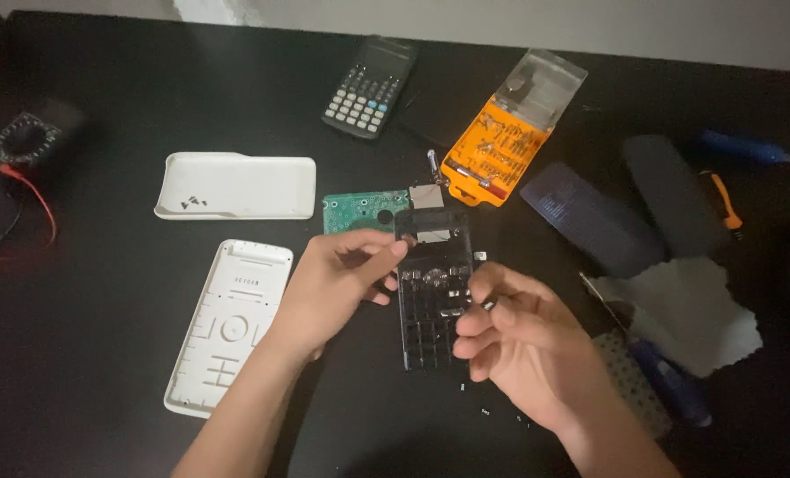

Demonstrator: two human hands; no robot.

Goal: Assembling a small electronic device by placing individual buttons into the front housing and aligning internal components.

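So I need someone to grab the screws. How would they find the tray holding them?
On the black table, look left of the green circuit board. The white tray lies there, above the ribbed white back cover. Only it holds small dark screws.

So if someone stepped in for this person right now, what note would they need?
Left hand: steadies the black keypad frame by its upper left edge.
Right hand: fingertips pinch a tiny dark part at the frame's right edge.
Done: calculator opened; white back shell lies left, white tray holds screws, green board lies behind the frame.
Left: a few small loose bits lie on the table near the right hand. Orange bit set is open behind.
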